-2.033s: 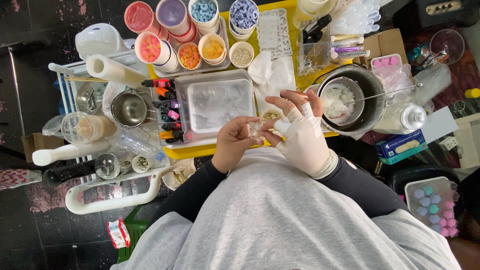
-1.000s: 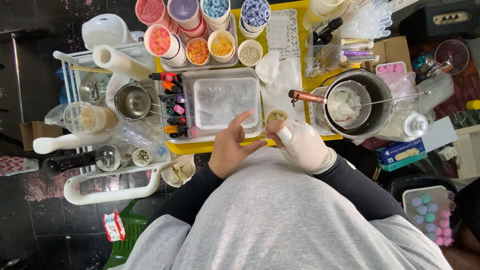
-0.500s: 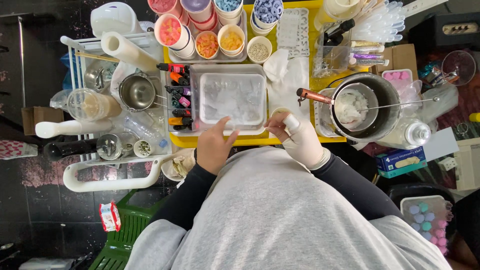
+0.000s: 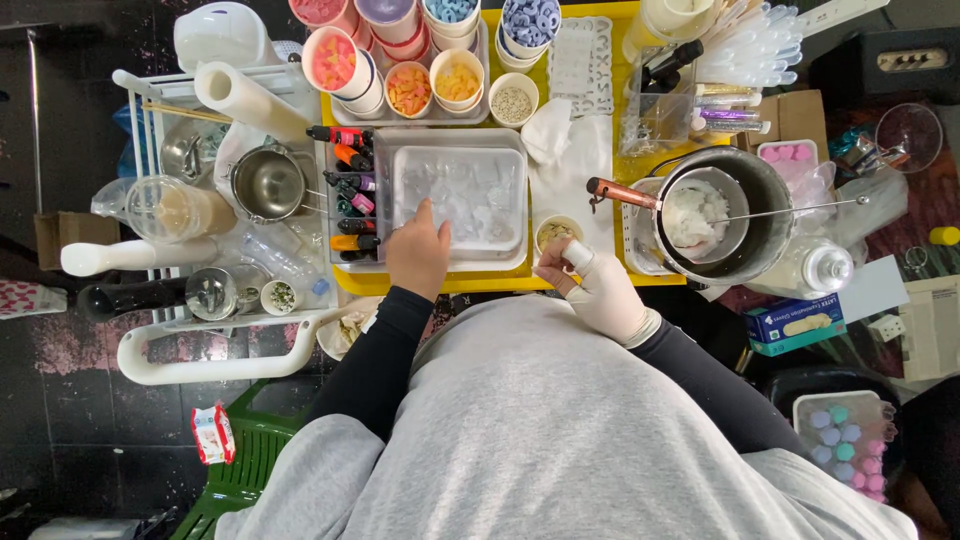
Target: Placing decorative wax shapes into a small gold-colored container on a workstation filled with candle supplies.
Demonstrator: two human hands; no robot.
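Left hand (image 4: 418, 255) laid on clear tray (image 4: 458, 195) rim, fingers open. Gloved right hand (image 4: 598, 290) pinching small white piece (image 4: 578, 254) beside small cup (image 4: 556, 232). Tray best kept steadied, pinch kept light.

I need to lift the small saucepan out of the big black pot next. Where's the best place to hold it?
Take the copper-coloured handle of the small saucepan. It sticks out past the rim of the black pot toward the clear tray, so come from the pot's left. A thin wire crosses the other side.
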